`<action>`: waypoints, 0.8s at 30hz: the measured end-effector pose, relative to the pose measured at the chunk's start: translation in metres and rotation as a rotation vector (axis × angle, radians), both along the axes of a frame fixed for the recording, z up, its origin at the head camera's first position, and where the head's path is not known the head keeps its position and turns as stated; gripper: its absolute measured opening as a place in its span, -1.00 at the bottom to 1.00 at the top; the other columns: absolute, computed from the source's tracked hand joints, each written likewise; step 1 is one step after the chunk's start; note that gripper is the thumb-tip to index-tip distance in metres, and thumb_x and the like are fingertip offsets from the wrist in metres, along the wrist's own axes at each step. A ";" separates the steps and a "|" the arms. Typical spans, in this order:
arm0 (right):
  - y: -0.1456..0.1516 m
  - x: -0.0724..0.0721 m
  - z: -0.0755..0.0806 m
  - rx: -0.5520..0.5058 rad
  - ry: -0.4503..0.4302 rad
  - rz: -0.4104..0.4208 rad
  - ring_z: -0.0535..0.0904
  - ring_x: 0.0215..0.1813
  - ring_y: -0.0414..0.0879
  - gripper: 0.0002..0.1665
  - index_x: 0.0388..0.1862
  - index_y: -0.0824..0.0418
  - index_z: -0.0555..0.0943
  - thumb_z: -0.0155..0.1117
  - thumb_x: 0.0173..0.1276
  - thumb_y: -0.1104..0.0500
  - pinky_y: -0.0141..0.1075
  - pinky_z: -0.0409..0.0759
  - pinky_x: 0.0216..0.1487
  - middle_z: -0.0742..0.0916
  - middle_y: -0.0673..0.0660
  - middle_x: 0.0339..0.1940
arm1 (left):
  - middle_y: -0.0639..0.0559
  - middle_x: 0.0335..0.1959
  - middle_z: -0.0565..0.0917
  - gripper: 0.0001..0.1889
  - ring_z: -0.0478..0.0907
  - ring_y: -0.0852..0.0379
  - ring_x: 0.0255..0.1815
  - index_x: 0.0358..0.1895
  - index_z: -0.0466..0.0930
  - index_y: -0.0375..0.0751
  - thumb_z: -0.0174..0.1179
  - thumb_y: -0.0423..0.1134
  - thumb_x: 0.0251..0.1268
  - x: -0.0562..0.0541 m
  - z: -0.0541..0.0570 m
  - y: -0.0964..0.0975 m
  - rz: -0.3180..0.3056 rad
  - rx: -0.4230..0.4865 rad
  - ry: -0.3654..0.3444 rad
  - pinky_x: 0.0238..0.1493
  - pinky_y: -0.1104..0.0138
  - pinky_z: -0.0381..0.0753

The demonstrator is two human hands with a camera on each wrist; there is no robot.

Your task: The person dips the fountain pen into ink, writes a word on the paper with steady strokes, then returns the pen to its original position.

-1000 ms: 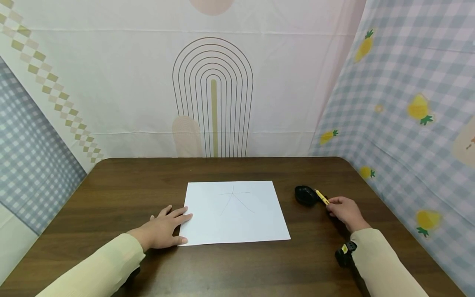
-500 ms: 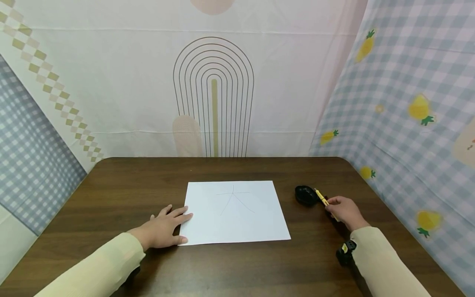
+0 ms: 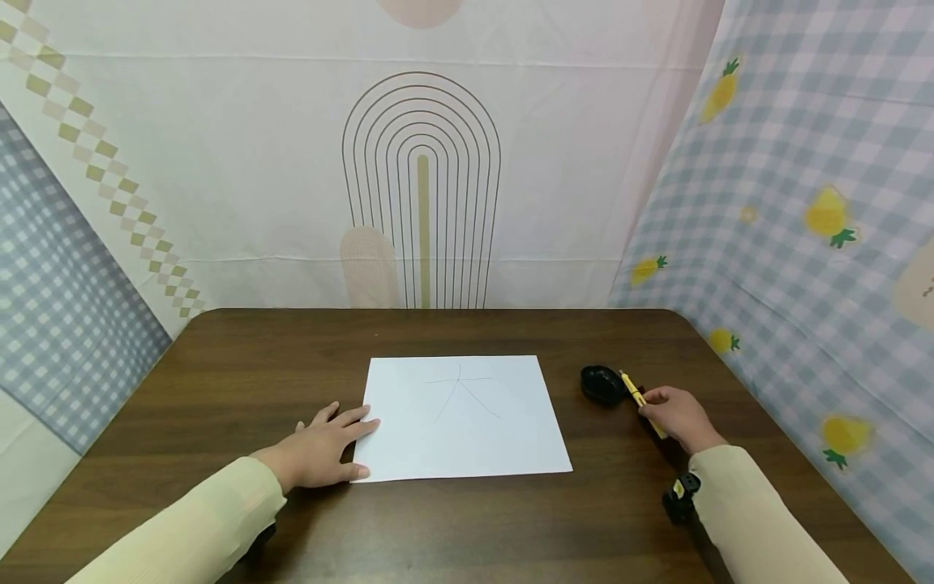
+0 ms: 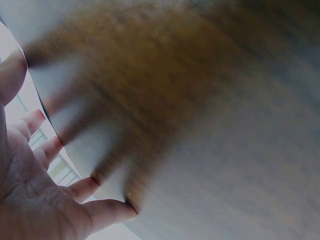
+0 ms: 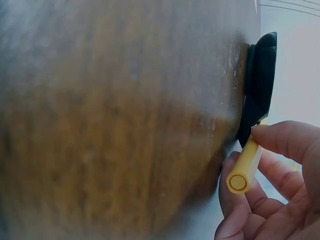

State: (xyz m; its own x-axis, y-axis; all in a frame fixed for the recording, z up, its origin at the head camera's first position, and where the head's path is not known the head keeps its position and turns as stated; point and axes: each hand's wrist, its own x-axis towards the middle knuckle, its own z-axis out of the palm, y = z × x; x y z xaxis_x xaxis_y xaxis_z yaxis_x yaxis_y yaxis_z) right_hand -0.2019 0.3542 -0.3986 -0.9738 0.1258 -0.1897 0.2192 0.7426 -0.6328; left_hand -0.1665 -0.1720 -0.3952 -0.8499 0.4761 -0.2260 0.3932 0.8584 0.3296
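My left hand (image 3: 317, 454) lies with fingers spread at the left edge of a white sheet of paper (image 3: 474, 442). Its fingertips and thumb touch the paper and the table beside it. Thin lines crossing like a stick figure show on the sheet's upper half. Over at the right, my right hand (image 3: 679, 415) pinches a slim yellow pen (image 3: 633, 391) between thumb and fingers. The pen's round rear end points at the camera in the right wrist view. Just beyond the hand sits a black spoon-shaped object (image 3: 602, 384) with a round bowl, overlapped by the pen's front end.
The brown wooden table (image 3: 467, 527) has rounded far corners. Behind it hangs a white cloth (image 3: 255, 162) with an arch print. A blue checked cloth (image 3: 788, 268) with yellow fruit prints borders the right side.
The pen has shifted in my right hand's fingers, and its rear end now shows below them. The left hand, the paper and the black object have stayed put.
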 end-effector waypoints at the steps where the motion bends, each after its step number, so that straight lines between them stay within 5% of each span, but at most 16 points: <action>1: 0.000 0.000 0.000 0.004 0.000 0.003 0.52 -0.17 0.09 -0.53 0.14 0.51 0.46 0.13 0.39 0.18 -0.10 0.51 -0.25 0.56 0.46 0.03 | -0.11 0.50 0.18 -0.23 0.00 -0.49 0.43 0.44 0.30 -0.05 0.26 0.17 0.19 0.000 0.000 0.000 0.000 0.000 -0.001 0.03 -0.53 0.09; 15: 0.002 -0.004 0.001 0.023 -0.028 0.040 0.54 -0.18 0.07 -0.53 0.12 0.52 0.48 0.15 0.38 0.18 -0.12 0.52 -0.23 0.58 0.44 0.00 | -0.09 0.50 0.18 -0.23 0.00 -0.47 0.44 0.44 0.31 -0.03 0.27 0.17 0.19 0.000 0.000 0.001 0.010 -0.005 -0.008 0.04 -0.52 0.09; 24: 0.007 -0.012 0.001 -0.106 -0.090 0.024 0.50 -0.33 -0.07 -0.57 0.08 0.56 0.48 0.17 0.38 0.24 -0.23 0.54 -0.36 0.60 0.29 -0.19 | -0.10 0.50 0.18 -0.24 0.00 -0.47 0.44 0.43 0.31 -0.04 0.28 0.15 0.19 0.000 0.001 0.001 0.015 0.002 -0.010 0.05 -0.52 0.08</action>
